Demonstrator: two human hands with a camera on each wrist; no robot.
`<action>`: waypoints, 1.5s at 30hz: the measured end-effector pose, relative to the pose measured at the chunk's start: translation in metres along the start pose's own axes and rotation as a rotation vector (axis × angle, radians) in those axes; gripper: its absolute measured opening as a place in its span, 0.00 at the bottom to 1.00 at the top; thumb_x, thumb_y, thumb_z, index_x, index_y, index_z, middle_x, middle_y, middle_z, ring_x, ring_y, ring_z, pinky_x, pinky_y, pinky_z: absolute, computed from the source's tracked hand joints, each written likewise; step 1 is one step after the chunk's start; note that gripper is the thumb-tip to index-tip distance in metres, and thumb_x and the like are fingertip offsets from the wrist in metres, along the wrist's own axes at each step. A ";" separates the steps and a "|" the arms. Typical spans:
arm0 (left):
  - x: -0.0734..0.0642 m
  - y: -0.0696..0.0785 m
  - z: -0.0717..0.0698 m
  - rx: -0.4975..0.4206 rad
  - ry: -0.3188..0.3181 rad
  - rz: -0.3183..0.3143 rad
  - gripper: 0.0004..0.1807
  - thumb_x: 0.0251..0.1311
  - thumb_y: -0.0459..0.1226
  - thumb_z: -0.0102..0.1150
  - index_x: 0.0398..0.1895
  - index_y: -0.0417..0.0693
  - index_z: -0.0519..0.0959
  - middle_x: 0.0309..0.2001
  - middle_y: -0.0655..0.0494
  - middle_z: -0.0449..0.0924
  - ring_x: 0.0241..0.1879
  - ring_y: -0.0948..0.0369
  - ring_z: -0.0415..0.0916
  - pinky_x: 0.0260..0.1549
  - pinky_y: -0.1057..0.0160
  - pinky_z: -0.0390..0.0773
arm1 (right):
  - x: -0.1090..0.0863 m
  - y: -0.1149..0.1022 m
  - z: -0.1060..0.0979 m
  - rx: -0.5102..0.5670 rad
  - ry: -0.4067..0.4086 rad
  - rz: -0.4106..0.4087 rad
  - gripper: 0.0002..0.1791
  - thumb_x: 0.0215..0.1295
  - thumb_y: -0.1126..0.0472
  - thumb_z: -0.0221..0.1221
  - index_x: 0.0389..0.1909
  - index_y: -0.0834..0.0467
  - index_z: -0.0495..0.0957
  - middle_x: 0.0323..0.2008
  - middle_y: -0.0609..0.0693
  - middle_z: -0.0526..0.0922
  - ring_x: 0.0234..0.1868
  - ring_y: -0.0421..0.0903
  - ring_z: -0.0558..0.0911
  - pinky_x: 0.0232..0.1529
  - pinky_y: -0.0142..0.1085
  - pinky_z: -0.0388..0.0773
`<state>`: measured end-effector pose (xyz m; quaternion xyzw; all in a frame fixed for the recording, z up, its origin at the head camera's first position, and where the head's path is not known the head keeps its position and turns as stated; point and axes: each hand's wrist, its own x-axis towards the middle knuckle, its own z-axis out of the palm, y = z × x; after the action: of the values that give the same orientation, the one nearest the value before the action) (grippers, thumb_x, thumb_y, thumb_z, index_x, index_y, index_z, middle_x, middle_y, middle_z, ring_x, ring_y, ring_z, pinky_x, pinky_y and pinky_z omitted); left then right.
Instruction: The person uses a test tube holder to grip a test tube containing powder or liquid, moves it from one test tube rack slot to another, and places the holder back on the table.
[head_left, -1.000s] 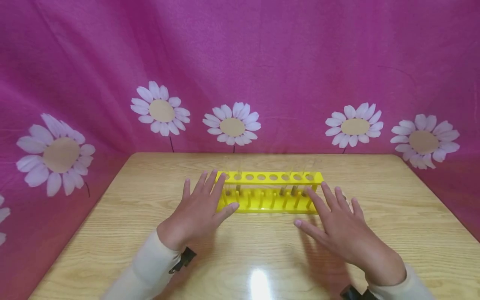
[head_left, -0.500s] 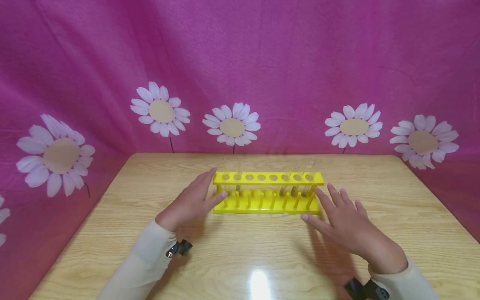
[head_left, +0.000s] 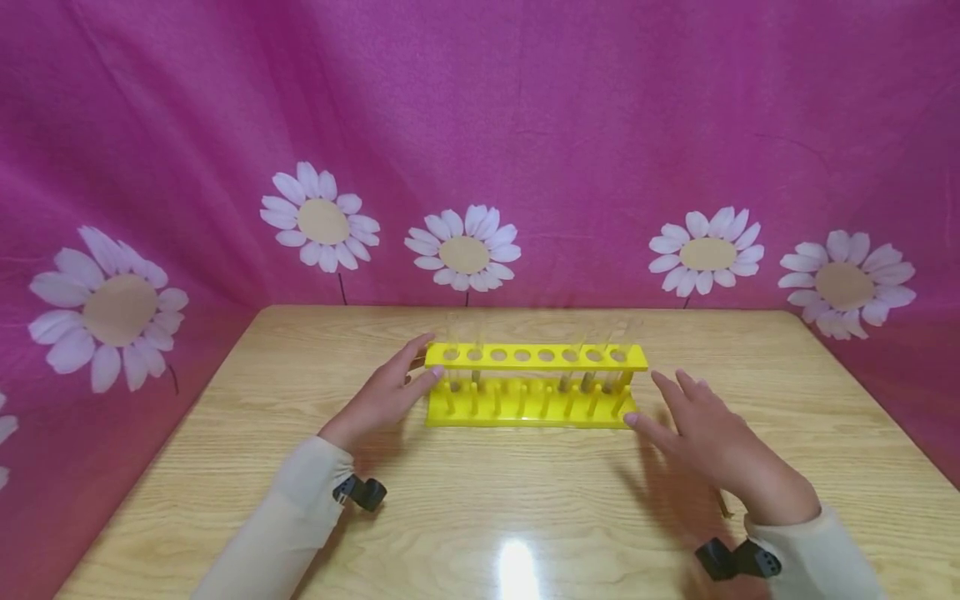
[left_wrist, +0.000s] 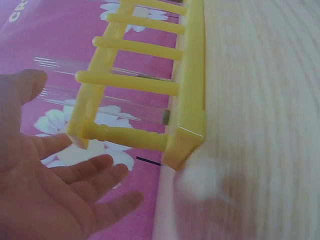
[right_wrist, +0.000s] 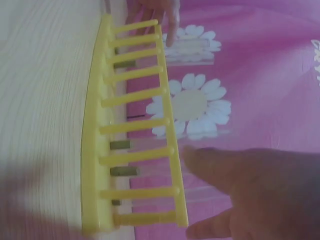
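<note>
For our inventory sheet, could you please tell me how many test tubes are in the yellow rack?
5. Seen from the head camera, two test tubes sit in the leftmost two holes of the yellow rack, and three in the rightmost three; none appears hidden.

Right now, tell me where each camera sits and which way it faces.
Head: worn on the head, facing forward and down at the yellow rack, table and pink cloth; left hand, right hand and both sleeves show.
Left wrist: worn there, facing the rack's left end, with the left hand in front.
Right wrist: worn there, facing along the rack from its right end; part of the right hand shows close, part of the left hand beyond the far end.
Shared: both wrist views show rack, tubes, table and flowered cloth.
</note>
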<state>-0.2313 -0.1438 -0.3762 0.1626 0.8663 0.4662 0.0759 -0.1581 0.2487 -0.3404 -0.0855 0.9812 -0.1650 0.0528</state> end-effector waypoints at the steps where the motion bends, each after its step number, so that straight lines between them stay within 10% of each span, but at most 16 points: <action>1: 0.000 -0.001 0.000 -0.017 0.002 -0.003 0.35 0.68 0.55 0.50 0.75 0.70 0.49 0.73 0.53 0.53 0.70 0.51 0.55 0.66 0.45 0.59 | 0.001 0.003 -0.001 0.010 -0.010 0.006 0.51 0.66 0.31 0.48 0.72 0.70 0.51 0.68 0.79 0.48 0.65 0.78 0.50 0.56 0.73 0.54; 12: 0.005 -0.008 0.002 -0.182 0.024 -0.004 0.32 0.70 0.53 0.48 0.74 0.71 0.51 0.71 0.50 0.57 0.69 0.51 0.57 0.66 0.45 0.60 | 0.009 0.040 -0.014 0.009 -0.082 0.147 0.55 0.62 0.31 0.53 0.69 0.74 0.51 0.63 0.79 0.59 0.61 0.77 0.60 0.56 0.69 0.60; 23: 0.006 -0.006 0.004 -0.130 0.074 0.037 0.29 0.71 0.51 0.47 0.73 0.67 0.55 0.70 0.50 0.60 0.67 0.51 0.60 0.66 0.47 0.60 | 0.016 0.056 -0.012 -0.050 -0.033 0.161 0.40 0.63 0.43 0.59 0.54 0.79 0.68 0.43 0.74 0.78 0.44 0.69 0.77 0.42 0.58 0.76; 45: 0.025 -0.022 0.020 -0.395 0.091 -0.049 0.23 0.73 0.51 0.43 0.69 0.64 0.63 0.70 0.51 0.57 0.66 0.52 0.61 0.66 0.50 0.61 | 0.018 0.063 0.001 0.075 -0.096 0.310 0.17 0.61 0.54 0.64 0.28 0.66 0.82 0.20 0.51 0.74 0.24 0.47 0.71 0.22 0.35 0.67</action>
<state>-0.2535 -0.1311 -0.4050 0.1021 0.7642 0.6320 0.0787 -0.1849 0.3038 -0.3635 0.0610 0.9721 -0.1873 0.1274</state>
